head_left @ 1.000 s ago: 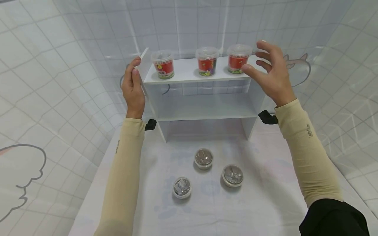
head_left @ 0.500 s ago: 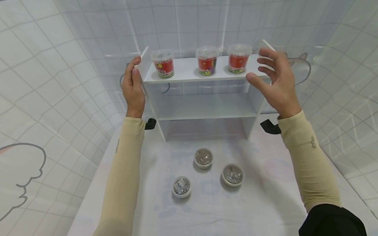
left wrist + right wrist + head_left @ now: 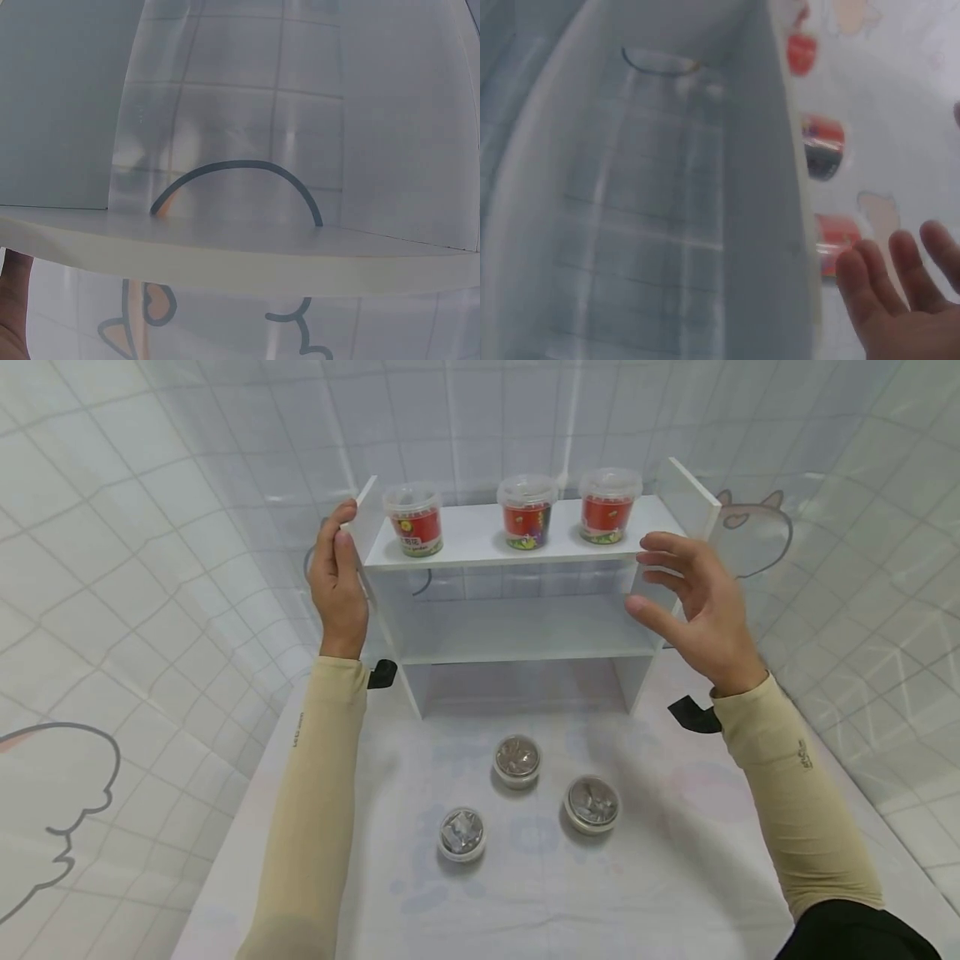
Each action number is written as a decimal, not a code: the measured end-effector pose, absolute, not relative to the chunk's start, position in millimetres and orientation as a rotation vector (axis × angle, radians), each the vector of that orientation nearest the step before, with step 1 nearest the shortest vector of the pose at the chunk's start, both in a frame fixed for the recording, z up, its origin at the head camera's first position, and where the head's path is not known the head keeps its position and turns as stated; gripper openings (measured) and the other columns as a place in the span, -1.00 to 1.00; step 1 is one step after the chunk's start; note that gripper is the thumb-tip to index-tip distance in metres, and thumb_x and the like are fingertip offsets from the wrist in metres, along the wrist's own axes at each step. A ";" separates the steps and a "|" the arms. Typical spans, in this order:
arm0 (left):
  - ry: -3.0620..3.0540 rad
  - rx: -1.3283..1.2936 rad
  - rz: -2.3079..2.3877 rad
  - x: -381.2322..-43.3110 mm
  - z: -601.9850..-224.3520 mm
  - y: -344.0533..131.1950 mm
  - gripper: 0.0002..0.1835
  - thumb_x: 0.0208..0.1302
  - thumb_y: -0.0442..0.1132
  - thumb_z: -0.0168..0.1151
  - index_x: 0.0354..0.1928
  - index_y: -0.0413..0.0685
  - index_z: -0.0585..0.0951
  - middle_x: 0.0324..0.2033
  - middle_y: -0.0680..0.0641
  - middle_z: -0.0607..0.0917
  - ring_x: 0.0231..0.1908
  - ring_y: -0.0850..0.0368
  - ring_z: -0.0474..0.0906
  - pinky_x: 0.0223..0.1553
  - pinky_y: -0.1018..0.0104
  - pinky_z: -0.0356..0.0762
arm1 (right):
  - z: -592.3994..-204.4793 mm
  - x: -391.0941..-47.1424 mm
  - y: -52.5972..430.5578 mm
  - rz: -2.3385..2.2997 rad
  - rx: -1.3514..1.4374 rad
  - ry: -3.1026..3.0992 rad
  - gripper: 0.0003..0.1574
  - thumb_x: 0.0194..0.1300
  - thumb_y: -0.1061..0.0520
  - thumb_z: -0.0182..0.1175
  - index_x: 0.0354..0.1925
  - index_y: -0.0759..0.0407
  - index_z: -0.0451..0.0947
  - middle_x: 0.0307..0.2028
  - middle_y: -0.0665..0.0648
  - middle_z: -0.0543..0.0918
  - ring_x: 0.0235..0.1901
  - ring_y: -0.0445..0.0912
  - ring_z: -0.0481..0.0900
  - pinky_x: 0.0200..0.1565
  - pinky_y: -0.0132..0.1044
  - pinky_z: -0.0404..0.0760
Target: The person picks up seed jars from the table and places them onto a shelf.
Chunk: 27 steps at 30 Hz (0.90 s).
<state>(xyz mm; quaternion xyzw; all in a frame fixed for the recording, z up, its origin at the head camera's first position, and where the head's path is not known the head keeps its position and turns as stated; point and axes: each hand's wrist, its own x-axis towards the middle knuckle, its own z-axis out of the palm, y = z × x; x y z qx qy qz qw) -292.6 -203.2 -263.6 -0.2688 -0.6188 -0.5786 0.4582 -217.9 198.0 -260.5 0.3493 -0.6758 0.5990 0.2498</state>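
A white two-tier shelf rack (image 3: 525, 631) stands in front of me. Three clear plastic cups with red labels line its top: a left cup (image 3: 415, 522), a middle cup (image 3: 527, 514) and a right cup (image 3: 609, 507). My left hand (image 3: 339, 589) holds the front edge of the rack's left side panel (image 3: 367, 518) between thumb and fingers. Near the right side panel (image 3: 686, 497), my right hand (image 3: 697, 606) is held with fingers spread and slightly bent, holding nothing. The right wrist view shows that hand's fingers (image 3: 907, 270) near the right cup.
Three small round tubs with silvery tops stand on the table before the rack: a back tub (image 3: 517, 762), a right tub (image 3: 591, 804) and a front tub (image 3: 461, 836). A tile-patterned sheet (image 3: 480, 427) hangs behind and at both sides.
My right hand has drawn down and back from the right cup, uncovering the right side panel. The left hand stays on the left panel, and the cups keep their places.
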 end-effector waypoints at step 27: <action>-1.540 -0.635 -1.433 -290.2 -263.2 -201.8 -0.66 0.57 -0.47 -0.16 0.20 -0.43 0.53 0.26 -0.23 0.57 0.35 0.06 0.40 0.45 0.15 0.25 | -375.2 -211.3 215.2 1.924 1.178 -2.026 -0.22 0.26 0.58 0.20 0.41 0.48 0.24 0.32 0.40 0.39 0.28 0.26 0.37 0.28 -0.09 0.49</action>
